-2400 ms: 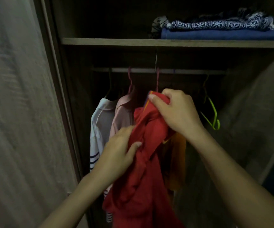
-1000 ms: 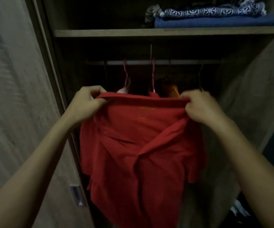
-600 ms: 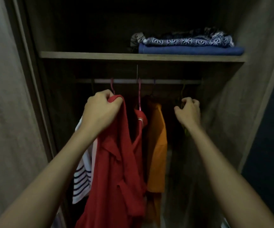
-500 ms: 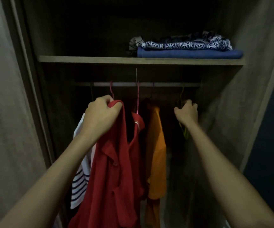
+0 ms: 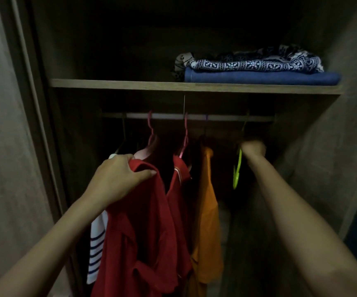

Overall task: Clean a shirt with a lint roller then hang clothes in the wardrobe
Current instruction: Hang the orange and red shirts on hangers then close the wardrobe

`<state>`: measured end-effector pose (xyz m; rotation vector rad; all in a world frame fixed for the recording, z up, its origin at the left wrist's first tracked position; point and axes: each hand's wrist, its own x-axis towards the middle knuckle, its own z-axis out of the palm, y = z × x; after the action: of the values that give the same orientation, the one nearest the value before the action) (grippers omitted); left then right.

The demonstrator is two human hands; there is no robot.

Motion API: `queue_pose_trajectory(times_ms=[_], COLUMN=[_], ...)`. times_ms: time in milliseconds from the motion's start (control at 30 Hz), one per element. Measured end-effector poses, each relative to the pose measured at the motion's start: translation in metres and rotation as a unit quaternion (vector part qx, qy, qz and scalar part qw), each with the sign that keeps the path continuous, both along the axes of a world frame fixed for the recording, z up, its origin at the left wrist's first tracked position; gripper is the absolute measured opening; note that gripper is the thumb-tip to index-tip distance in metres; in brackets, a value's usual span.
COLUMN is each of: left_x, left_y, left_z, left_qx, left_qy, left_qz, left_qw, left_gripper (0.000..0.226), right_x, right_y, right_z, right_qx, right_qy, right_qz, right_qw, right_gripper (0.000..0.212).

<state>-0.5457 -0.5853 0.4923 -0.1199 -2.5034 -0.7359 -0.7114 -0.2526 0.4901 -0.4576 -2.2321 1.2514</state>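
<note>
My left hand (image 5: 119,176) grips the collar end of a red shirt (image 5: 143,236), which hangs down from it in front of the open wardrobe. My right hand (image 5: 253,147) reaches far into the wardrobe and grips the top of an empty green hanger (image 5: 237,170) that hangs from the rail (image 5: 216,117). Another red garment (image 5: 180,174) hangs on a pink hanger just behind the shirt I hold.
An orange shirt (image 5: 206,221), a pink garment (image 5: 144,152) and a white striped shirt (image 5: 96,243) hang on the rail. Folded blue and patterned cloths (image 5: 256,68) lie on the shelf (image 5: 130,84) above. The sliding door (image 5: 6,146) stands at the left.
My right hand let go of the red shirt and reached right to the green hanger. The left hand alone now holds the shirt, which hangs narrow instead of spread.
</note>
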Motion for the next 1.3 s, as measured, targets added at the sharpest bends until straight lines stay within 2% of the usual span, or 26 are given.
queue_pose_trajectory(times_ms=[167,233,333,400,467,567,633,800,833,900,1000,1100,1167,1233,1300], left_x=[-0.002,-0.003,-0.004,-0.002,0.0,0.003,0.002,-0.003,-0.004,-0.004,-0.002,0.009,0.02,0.028,0.031], left_y=[0.008,0.01,0.008,0.006,0.004,0.005,0.005,0.001,0.0,0.0,0.001,0.007,0.014,0.018,0.015], left_z=[-0.003,-0.005,-0.007,-0.006,-0.005,-0.006,-0.009,-0.017,-0.02,-0.025,-0.028,-0.025,-0.02,-0.016,-0.012], left_qx=[0.026,0.041,0.046,0.049,0.044,0.043,0.059,0.057,0.061,0.067,0.062,0.092,0.122,0.164,0.209], left_qy=[0.025,0.041,0.072,0.065,0.051,0.04,0.037,0.024,0.02,0.01,0.004,-0.011,-0.014,-0.016,-0.029], left_qz=[-0.01,-0.017,-0.042,-0.061,-0.069,-0.082,-0.099,-0.098,-0.104,-0.113,-0.103,-0.151,-0.194,-0.217,-0.242], left_qw=[0.999,0.998,0.995,0.995,0.995,0.995,0.993,0.993,0.992,0.991,0.993,0.984,0.973,0.962,0.947], left_gripper=[0.05,0.055,0.058,0.055,0.047,0.041,0.04,0.048,0.05,0.055,0.063,0.065,0.063,0.055,0.042], right_x=[0.033,0.052,0.077,0.091,0.103,0.117,0.124,0.128,0.13,0.138,0.151,0.159,0.161,0.161,0.159], right_y=[-0.017,-0.027,-0.037,-0.039,-0.041,-0.046,-0.054,-0.067,-0.068,-0.072,-0.084,-0.101,-0.114,-0.131,-0.144], right_z=[0.014,0.013,0.002,-0.004,-0.006,-0.011,-0.017,-0.05,-0.055,-0.056,-0.049,-0.045,-0.048,-0.06,-0.082], right_qx=[-0.07,-0.083,-0.074,-0.108,-0.146,-0.158,-0.173,-0.315,-0.346,-0.425,-0.522,-0.573,-0.577,-0.548,-0.475], right_qy=[0.119,0.151,0.186,0.2,0.212,0.229,0.218,0.165,0.145,0.114,0.104,0.159,0.22,0.262,0.271], right_qz=[0.012,0.053,0.139,0.173,0.189,0.205,0.214,0.18,0.178,0.184,0.166,0.156,0.169,0.167,0.156], right_qw=[0.99,0.984,0.97,0.958,0.948,0.938,0.937,0.917,0.91,0.879,0.83,0.789,0.768,0.777,0.822], right_gripper=[0.035,0.021,0.034,0.024,0.017,0.03,0.029,0.015,0.015,0.028,0.041,0.043,0.053,0.053,0.045])
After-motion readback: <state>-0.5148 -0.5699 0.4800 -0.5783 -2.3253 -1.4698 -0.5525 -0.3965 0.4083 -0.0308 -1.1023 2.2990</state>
